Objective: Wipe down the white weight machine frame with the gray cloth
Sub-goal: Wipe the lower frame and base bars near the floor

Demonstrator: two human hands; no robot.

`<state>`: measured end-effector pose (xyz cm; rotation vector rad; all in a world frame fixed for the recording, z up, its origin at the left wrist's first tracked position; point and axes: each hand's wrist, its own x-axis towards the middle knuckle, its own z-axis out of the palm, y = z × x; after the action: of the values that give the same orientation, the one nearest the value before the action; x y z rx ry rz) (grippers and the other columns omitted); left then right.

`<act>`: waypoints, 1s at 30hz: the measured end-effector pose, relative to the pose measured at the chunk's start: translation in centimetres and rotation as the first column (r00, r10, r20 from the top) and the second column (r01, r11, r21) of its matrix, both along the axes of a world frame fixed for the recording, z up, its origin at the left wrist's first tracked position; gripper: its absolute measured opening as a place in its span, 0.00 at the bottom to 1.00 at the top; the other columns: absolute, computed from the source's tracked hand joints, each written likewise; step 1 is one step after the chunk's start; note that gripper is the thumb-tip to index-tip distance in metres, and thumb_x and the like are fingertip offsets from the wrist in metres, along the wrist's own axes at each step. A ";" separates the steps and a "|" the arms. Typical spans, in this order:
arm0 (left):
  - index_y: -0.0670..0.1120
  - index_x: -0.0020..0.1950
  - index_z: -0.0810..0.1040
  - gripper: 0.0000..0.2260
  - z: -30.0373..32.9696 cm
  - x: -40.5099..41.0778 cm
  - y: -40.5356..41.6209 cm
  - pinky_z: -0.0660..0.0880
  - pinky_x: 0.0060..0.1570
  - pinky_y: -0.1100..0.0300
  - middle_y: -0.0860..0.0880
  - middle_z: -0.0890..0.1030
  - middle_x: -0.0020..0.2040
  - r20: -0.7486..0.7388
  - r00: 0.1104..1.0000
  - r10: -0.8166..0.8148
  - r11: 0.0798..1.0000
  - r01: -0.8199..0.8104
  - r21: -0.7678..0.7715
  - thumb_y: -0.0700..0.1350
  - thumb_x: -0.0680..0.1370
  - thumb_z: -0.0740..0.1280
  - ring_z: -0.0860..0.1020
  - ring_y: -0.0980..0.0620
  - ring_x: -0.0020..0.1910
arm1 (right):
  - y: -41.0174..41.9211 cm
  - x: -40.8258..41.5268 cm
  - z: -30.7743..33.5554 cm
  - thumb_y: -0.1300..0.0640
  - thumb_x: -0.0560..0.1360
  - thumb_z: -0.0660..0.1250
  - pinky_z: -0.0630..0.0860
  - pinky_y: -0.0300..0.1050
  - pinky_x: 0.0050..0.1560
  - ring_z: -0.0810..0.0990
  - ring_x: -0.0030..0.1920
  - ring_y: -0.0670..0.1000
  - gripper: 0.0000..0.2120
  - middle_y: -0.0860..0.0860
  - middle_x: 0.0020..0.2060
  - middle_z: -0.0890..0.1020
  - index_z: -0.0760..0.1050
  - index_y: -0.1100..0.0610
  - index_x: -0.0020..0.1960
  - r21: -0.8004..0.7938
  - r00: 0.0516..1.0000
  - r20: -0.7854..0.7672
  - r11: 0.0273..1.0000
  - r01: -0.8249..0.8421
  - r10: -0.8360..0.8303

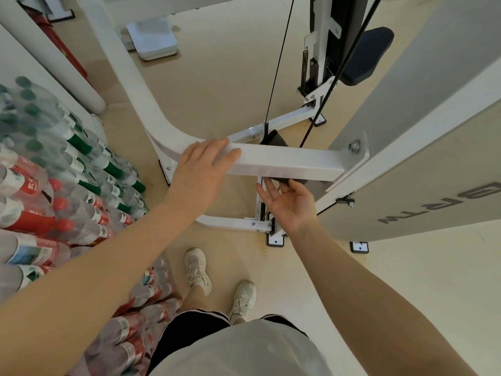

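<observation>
The white weight machine frame has a square horizontal bar crossing the middle of the view, bolted at its right end to a large grey panel. My left hand rests flat on top of the bar's left end, fingers straight. A dark gray cloth is draped over the far side of the bar and shows again below it. Palm up under the bar, my right hand holds the cloth's lower end against the underside with thumb and fingers. Its fingertips are partly hidden by the bar.
Shrink-wrapped packs of water bottles are stacked along the left, close to my left arm. Black cables run down to a pulley behind the bar. The machine's grey panel fills the right. My feet stand on beige floor below the bar.
</observation>
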<state>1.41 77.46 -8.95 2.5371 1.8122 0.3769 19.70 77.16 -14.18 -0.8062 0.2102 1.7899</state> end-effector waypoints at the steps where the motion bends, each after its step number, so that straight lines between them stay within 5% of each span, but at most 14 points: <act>1: 0.42 0.63 0.74 0.20 0.1 -0.2 0.1 0.62 0.64 0.44 0.38 0.71 0.65 0.004 1.000 0.016 1.000 -0.016 0.000 0.31 0.72 0.66 0.68 0.37 0.65 | 0.1 -0.2 -0.2 0.62 0.79 0.55 0.75 0.62 0.49 0.75 0.61 0.61 0.09 0.54 0.46 0.82 0.73 0.61 0.54 0.002 1.000 0.011 1.000 -0.016 0.016; 7: 0.40 0.59 0.77 0.18 0.4 -1.2 0.5 0.69 0.55 0.42 0.36 0.76 0.59 0.017 0.999 0.039 0.999 -0.040 0.035 0.32 0.70 0.69 0.72 0.34 0.59 | -0.9 3.6 -1.1 0.55 0.80 0.57 0.69 0.61 0.62 0.77 0.57 0.57 0.09 0.53 0.46 0.81 0.75 0.56 0.53 -0.024 0.985 0.170 0.999 -0.029 0.032; 12: 0.39 0.60 0.78 0.22 -0.3 -1.0 0.4 0.71 0.53 0.40 0.35 0.77 0.58 0.035 0.998 0.045 0.995 -0.048 0.083 0.28 0.67 0.70 0.74 0.33 0.58 | -0.7 1.4 -1.0 0.49 0.79 0.60 0.70 0.61 0.61 0.77 0.59 0.55 0.11 0.53 0.49 0.80 0.76 0.54 0.51 -0.038 0.997 0.055 0.998 0.057 -0.055; 17: 0.39 0.57 0.80 0.22 -0.2 -1.4 0.7 0.73 0.49 0.40 0.35 0.79 0.54 0.023 1.000 -0.005 0.990 0.001 0.141 0.29 0.64 0.73 0.77 0.33 0.52 | 0.5 -3.7 -0.7 0.53 0.79 0.56 0.71 0.63 0.56 0.75 0.60 0.59 0.10 0.54 0.45 0.78 0.74 0.56 0.50 -0.051 0.997 -0.076 0.998 0.025 -0.029; 23: 0.39 0.55 0.80 0.22 -0.3 -1.4 0.7 0.74 0.48 0.40 0.35 0.79 0.53 0.042 0.999 -0.013 0.985 0.005 0.173 0.29 0.62 0.74 0.78 0.33 0.51 | -0.3 0.1 -1.3 0.57 0.79 0.58 0.65 0.57 0.67 0.73 0.62 0.57 0.09 0.53 0.49 0.78 0.73 0.59 0.54 -0.068 0.989 -0.007 0.987 0.145 -0.146; 28: 0.39 0.54 0.81 0.21 -0.4 -1.1 0.4 0.75 0.47 0.42 0.36 0.80 0.53 0.066 0.998 0.014 0.984 -0.025 0.178 0.29 0.63 0.73 0.78 0.34 0.51 | -0.4 0.2 -1.1 0.55 0.80 0.57 0.78 0.43 0.53 0.82 0.40 0.47 0.10 0.49 0.34 0.82 0.74 0.58 0.48 -0.047 0.987 0.057 0.988 0.150 -0.147; 30: 0.39 0.55 0.81 0.20 -0.3 -1.1 0.3 0.74 0.48 0.42 0.36 0.80 0.54 0.093 0.996 0.017 0.987 -0.031 0.157 0.30 0.64 0.72 0.78 0.34 0.52 | -0.2 -2.6 -1.3 0.55 0.80 0.57 0.80 0.43 0.47 0.83 0.38 0.48 0.09 0.49 0.34 0.83 0.74 0.57 0.49 -0.058 0.997 0.066 0.997 0.053 -0.049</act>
<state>0.27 77.79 -9.22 2.5515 1.8513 0.6516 17.09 76.99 -15.51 -0.8925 0.2404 1.7139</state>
